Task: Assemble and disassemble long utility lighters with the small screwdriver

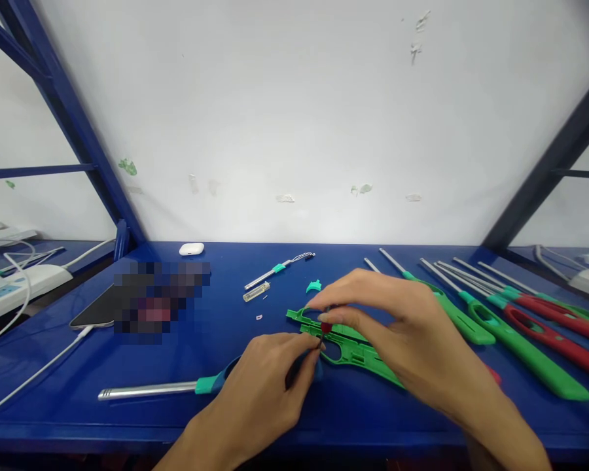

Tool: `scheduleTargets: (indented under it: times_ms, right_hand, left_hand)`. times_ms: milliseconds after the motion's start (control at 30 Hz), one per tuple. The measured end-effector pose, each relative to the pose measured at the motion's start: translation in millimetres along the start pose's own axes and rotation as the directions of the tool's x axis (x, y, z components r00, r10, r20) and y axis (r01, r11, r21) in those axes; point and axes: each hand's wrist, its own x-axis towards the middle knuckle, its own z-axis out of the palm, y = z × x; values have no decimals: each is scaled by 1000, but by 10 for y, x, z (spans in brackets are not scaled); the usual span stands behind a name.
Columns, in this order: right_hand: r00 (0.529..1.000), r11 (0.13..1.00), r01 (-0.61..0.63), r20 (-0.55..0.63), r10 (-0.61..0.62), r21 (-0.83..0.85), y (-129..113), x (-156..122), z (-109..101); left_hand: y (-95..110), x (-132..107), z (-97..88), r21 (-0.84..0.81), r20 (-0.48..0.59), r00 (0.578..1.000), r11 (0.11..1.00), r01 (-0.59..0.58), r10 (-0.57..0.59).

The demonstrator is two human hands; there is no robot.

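My right hand [397, 327] hovers over an open green lighter shell [343, 343] lying on the blue table [226, 405], its fingertips pinched on a small red part [326, 326]. My left hand [267, 386] is closed beside it, fingertips touching the shell near the red part. Under it lies a long-nosed lighter half with a metal tube [147, 390] and teal collar [206, 384]. What my left fingers grip is hidden.
Several finished green and red long lighters [520, 327] lie at the right. A metal tube with wire [275, 269], a clear fuel cell [255, 292], a teal trigger [314, 286], an earbud case [191, 248] and a phone [98, 311] with cable sit behind.
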Motion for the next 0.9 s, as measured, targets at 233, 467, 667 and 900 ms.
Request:
scheduleTargets:
  times_ms: [233,467,667,900]
  right_hand:
    - [994,995,-54,-97,46,-87,-47,35,132]
    - [999,990,54,-3,-54,129,48,-5,9]
    - [984,997,58,-165,-64,-45,-12,55,188]
    - [996,994,-83,-12,84,67,-49,6,96]
  left_hand:
    - [-19,-19,1,-29,-3,1000,1000,-3,3]
    - [8,-2,-10,8,14,1000,1000,-5,5]
    - [-17,-7,8,-20,-8,1000,1000,-3,3]
    - [-1,-7,0,-56,8,1000,998,-16,17]
